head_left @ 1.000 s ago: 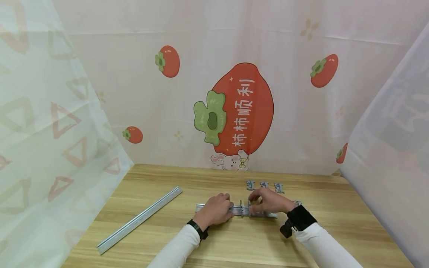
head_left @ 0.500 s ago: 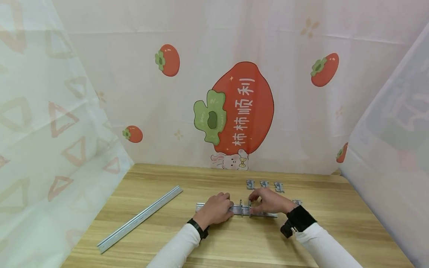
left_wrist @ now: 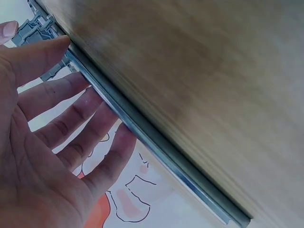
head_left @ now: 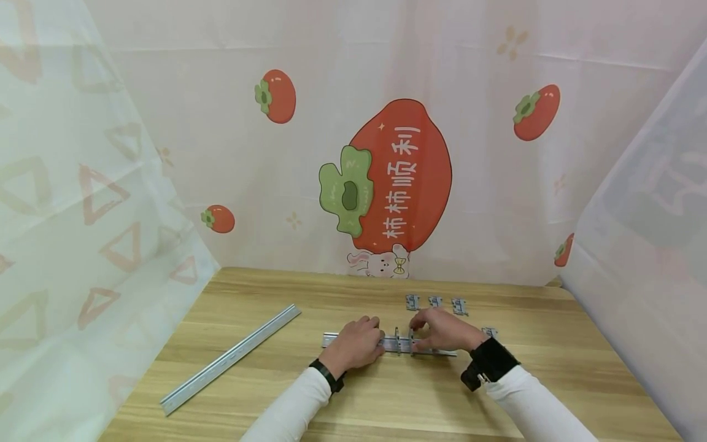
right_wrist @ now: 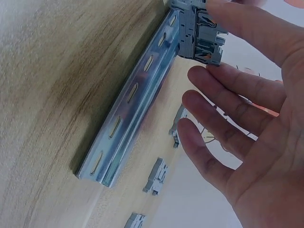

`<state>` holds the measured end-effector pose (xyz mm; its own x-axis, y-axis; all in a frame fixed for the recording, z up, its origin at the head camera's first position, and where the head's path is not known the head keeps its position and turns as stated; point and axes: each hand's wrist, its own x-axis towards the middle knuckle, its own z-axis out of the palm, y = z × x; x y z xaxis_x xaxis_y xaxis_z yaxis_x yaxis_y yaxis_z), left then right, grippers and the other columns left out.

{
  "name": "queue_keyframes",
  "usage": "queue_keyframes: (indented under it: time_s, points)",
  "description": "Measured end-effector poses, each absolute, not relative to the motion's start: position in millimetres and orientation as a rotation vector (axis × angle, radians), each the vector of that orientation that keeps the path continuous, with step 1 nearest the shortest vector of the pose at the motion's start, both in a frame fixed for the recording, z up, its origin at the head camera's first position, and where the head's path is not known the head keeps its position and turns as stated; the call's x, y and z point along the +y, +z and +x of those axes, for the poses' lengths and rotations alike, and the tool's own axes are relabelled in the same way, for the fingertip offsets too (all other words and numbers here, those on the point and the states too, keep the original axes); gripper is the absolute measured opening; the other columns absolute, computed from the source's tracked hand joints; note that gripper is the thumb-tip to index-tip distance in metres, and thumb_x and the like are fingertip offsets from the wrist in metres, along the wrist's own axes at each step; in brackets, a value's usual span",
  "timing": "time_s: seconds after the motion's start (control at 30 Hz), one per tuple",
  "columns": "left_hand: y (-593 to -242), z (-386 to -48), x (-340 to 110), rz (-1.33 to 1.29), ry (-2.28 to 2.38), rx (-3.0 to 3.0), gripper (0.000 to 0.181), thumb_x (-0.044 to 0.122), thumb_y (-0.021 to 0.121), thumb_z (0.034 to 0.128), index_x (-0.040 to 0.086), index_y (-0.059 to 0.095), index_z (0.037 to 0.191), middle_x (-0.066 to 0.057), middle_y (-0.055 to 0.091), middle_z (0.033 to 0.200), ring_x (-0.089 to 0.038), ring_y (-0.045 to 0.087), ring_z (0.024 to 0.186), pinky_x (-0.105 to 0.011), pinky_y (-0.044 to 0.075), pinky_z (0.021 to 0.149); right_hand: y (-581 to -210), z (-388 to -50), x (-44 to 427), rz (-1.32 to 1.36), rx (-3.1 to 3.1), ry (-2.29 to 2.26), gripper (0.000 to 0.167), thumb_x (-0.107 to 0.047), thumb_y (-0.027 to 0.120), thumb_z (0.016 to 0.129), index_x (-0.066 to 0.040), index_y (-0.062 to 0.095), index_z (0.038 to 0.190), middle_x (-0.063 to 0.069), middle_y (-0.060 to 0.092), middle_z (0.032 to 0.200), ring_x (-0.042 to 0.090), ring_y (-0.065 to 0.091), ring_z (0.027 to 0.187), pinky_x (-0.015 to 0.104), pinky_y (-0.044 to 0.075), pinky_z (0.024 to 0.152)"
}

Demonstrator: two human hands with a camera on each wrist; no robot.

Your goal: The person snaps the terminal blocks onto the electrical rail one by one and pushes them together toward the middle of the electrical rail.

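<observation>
A slotted metal DIN rail (head_left: 390, 344) lies across the wooden table in front of me. My left hand (head_left: 355, 344) grips its left part, thumb along one edge and fingertips along the other, as the left wrist view shows. Near the rail's middle, my right hand (head_left: 446, 331) pinches a grey terminal block (right_wrist: 199, 33) that stands upright on the rail. Whether this block is fully seated cannot be told. Another terminal block (head_left: 397, 341) stands upright on the rail just to its left, a small gap apart. The right hand's other fingers are spread beside the rail.
Several loose terminal blocks lie flat on the table behind and right of the right hand, such as one block (head_left: 459, 306) in the back row and one (head_left: 489, 333) near the wrist. A longer bare rail (head_left: 232, 359) lies diagonally at the left. A printed curtain (head_left: 486, 202) hangs behind.
The head view has tilted very slightly. Both hands keep their places on the rail and the terminal block, with no clear movement.
</observation>
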<state>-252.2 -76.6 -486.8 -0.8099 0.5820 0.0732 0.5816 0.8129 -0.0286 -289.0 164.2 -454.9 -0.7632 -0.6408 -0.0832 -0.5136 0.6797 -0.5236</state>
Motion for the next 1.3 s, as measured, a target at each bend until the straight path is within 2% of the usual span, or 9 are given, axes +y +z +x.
queue_keyframes:
  time_s: [0.33,0.67,1.03,1.3]
  points:
    - [-487.9,-252.3,-75.4,-0.917,-0.017,-2.940,0.021,0.038,0.069,0.0973,0.021,0.077,0.107,0.004,0.057,0.100,-0.014,0.057,0.093,-0.034,0.052,0.074,-457.3,-285.7,164.6,-0.943,2.661,-0.702,0.042,-0.024,0.088,0.080,-0.004,0.073,0.115,0.002,0.071,0.105,0.026,0.066,0.103,0.046,0.054,0.086]
    - [-486.5,-251.9,-73.8,-0.913,0.017,-2.934,0.021,0.038,0.069,0.0973,0.021,0.077,0.106,0.004,0.056,0.099,-0.013,0.055,0.089,-0.031,0.051,0.070,-456.1,-284.2,162.5,-0.947,2.692,-0.696,0.042,-0.023,0.090,0.078,-0.003,0.074,0.112,0.002,0.072,0.103,0.026,0.066,0.101,0.045,0.054,0.085]
    - [-487.9,-248.8,-73.1,-0.900,0.066,-2.895,0.021,0.038,0.068,0.0979,0.020,0.077,0.104,0.003,0.059,0.102,-0.015,0.058,0.094,-0.033,0.053,0.073,-457.9,-283.2,162.9,-1.011,2.711,-0.696,0.040,-0.021,0.089,0.079,-0.001,0.074,0.111,0.006,0.072,0.103,0.027,0.067,0.100,0.043,0.055,0.082]
    - [-487.8,-248.4,-73.6,-0.895,0.067,-2.891,0.020,0.037,0.067,0.0982,0.020,0.077,0.101,0.003,0.059,0.101,-0.015,0.058,0.093,-0.033,0.053,0.072,-459.3,-280.7,161.6,-1.001,2.738,-0.669,0.040,-0.021,0.088,0.080,-0.002,0.074,0.112,0.005,0.072,0.104,0.028,0.067,0.103,0.045,0.054,0.086]
